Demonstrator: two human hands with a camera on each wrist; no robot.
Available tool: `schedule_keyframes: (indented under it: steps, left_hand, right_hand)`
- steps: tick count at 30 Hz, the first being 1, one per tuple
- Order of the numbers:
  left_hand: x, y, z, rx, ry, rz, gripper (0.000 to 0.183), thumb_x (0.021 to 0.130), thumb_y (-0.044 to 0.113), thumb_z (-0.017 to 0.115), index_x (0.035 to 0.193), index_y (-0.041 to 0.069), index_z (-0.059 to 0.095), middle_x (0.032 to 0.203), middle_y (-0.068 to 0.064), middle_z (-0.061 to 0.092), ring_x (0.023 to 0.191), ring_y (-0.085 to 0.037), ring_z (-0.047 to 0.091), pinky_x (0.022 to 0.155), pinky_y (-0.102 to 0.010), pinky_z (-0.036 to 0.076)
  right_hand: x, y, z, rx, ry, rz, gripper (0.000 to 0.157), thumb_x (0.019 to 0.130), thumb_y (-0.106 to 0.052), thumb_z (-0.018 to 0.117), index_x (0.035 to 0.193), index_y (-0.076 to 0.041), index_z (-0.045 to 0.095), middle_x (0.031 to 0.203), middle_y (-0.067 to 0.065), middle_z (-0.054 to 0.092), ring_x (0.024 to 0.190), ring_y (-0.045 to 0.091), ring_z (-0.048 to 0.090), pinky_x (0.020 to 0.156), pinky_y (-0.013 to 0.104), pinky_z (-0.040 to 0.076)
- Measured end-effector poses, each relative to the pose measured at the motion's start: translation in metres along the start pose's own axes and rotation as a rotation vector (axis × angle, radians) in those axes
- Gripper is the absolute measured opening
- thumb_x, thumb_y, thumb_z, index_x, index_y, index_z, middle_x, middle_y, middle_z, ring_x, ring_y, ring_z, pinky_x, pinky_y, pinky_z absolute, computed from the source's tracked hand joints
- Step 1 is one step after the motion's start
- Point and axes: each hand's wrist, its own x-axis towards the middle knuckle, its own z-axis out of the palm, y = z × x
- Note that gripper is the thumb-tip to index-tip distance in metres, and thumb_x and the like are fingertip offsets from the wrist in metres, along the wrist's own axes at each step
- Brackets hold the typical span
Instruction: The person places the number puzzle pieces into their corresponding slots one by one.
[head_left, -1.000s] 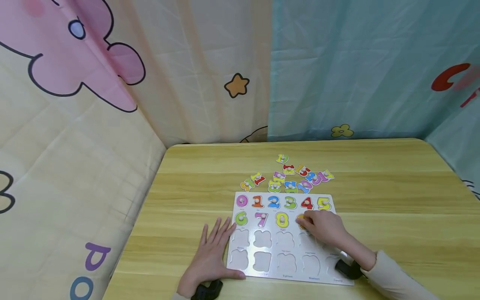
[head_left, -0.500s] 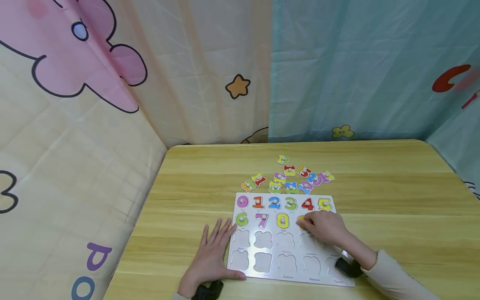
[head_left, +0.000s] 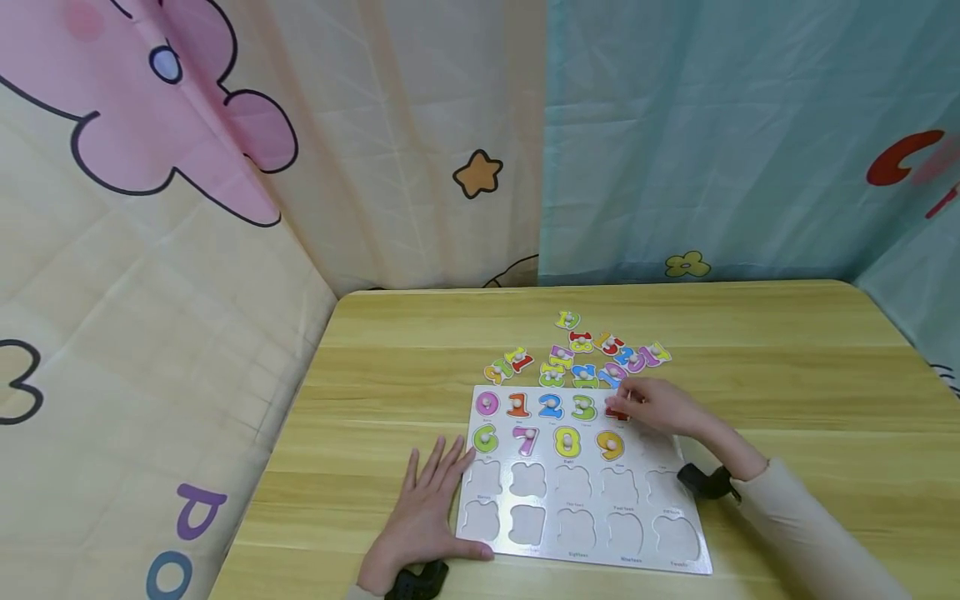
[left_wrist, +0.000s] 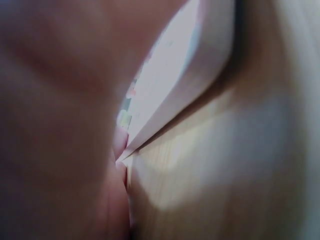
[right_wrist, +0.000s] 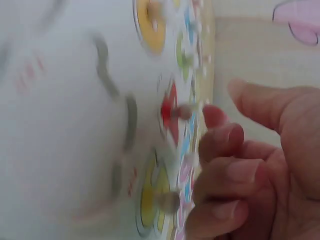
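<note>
A white number puzzle board (head_left: 546, 493) lies on the table. Knobbed pieces 0 to 9 fill its upper two rows, including the orange 9 (head_left: 615, 452). My left hand (head_left: 422, 515) rests at the board's left side, fingers spread and thumb at the lower left corner. My right hand (head_left: 666, 407) hovers over the top right of the board, partly covering the red 4 (right_wrist: 172, 112) and hiding the 5 in the head view. In the right wrist view its thumb and loosely bent fingers stand apart, holding nothing; the yellow 5 (right_wrist: 148, 200) shows below.
Several loose number pieces (head_left: 581, 342) lie scattered beyond the board's top edge, some touching or overlapping. The lower rows of the board have bare recesses (head_left: 677, 538). Patterned curtains (head_left: 697, 167) stand behind the wooden table (head_left: 817, 375).
My right hand has let go of the orange 9, leaving it in its recess, and has moved up toward the loose pieces. My left hand stays at the board's edge.
</note>
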Motion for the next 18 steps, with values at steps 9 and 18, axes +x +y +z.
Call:
schedule_keyframes:
  steps: [9, 18]
  left_hand:
    - [0.0, 0.0, 0.0, -0.002, -0.022, -0.006, 0.126, 0.055, 0.09, 0.053, 0.151, 0.014, 0.024, 0.158, -0.006, 0.013, 0.143, -0.03, 0.005, 0.11, -0.057, -0.002]
    - [0.0, 0.0, -0.001, 0.001, -0.012, 0.0, 0.126, 0.055, 0.09, 0.054, 0.151, 0.013, 0.025, 0.158, -0.006, 0.014, 0.143, -0.03, 0.006, 0.11, -0.056, -0.001]
  right_hand:
    - [0.034, 0.018, -0.013, -0.057, 0.086, 0.04, 0.027, 0.092, -0.026, 0.064, 0.107, -0.006, 0.056, 0.072, 0.004, 0.048, 0.055, 0.018, 0.045, 0.047, 0.028, 0.037]
    - [0.041, 0.014, -0.007, -0.157, 0.117, 0.049, 0.024, 0.092, -0.024, 0.064, 0.102, -0.005, 0.056, 0.067, 0.002, 0.047, 0.054, 0.018, 0.045, 0.046, 0.029, 0.033]
